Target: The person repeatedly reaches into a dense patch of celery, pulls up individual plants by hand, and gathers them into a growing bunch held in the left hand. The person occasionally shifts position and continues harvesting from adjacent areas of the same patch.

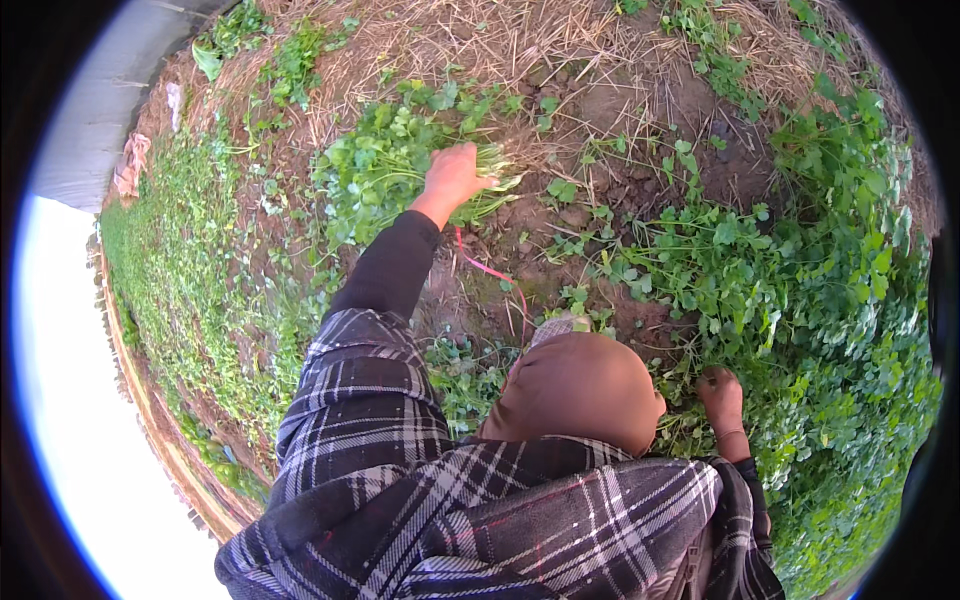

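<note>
My left hand (455, 180) reaches forward over the soil, its fingers closed round the stems of a bunch of coriander-like greens (375, 165). The leaves fan out to the left of the hand, and the pale stem ends stick out to its right. A thin pink strip (488, 269) lies on the ground between the bunch and my knee. Low at the right, my right hand (722, 400) is closed beside the standing green plants (800, 270). Its fingertips are turned away among the leaves, so what they hold is hidden.
My bent knee (595, 390) in brown trousers stands between my arms. Dry straw (560, 45) covers the far ground. Dense greens grow along the right, and sparser plants (185, 260) on the left. A pinkish crumpled scrap (131, 165) lies near a grey sheet (95, 120) at the far left.
</note>
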### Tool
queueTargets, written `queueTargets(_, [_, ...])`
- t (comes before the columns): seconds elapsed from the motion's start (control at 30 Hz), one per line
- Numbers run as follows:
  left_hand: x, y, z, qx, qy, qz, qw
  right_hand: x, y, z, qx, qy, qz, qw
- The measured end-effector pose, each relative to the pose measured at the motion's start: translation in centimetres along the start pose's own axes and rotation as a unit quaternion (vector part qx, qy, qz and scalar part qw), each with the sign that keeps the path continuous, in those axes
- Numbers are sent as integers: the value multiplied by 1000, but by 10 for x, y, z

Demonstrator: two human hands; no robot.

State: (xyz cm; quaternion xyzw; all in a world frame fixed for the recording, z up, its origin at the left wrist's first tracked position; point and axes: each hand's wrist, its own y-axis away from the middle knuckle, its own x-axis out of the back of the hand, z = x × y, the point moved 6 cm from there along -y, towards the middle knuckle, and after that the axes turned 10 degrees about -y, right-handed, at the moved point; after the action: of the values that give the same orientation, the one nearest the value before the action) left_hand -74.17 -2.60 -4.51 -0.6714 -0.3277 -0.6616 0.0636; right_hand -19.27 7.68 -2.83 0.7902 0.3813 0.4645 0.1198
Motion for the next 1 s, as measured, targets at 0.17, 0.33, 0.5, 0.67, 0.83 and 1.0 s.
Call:
queueTargets(0.17, [5,-65,-21,-63,113,28,991,4,-71,-51,34,8,-48,998])
queueTargets(0.33, [-8,-123,-46,-93,223,117,963,24,-144,-89,68,26,-86,994])
queueTargets(0.5, [-33,-156,-40,-102,169,221,955,52,-197,-112,-37,66,-144,987])
queueTargets(0.67, [-37,-181,-49,-79,208,154,963,63,-212,-151,-113,-88,-188,972])
queueTargets(0.83, [-31,-187,-16,-76,229,72,968,106,-254,-183,-66,-347,-197,914])
queueTargets(1.0, [4,-175,65,-74,155,110,979,152,-353,-187,308,-54,91,945])
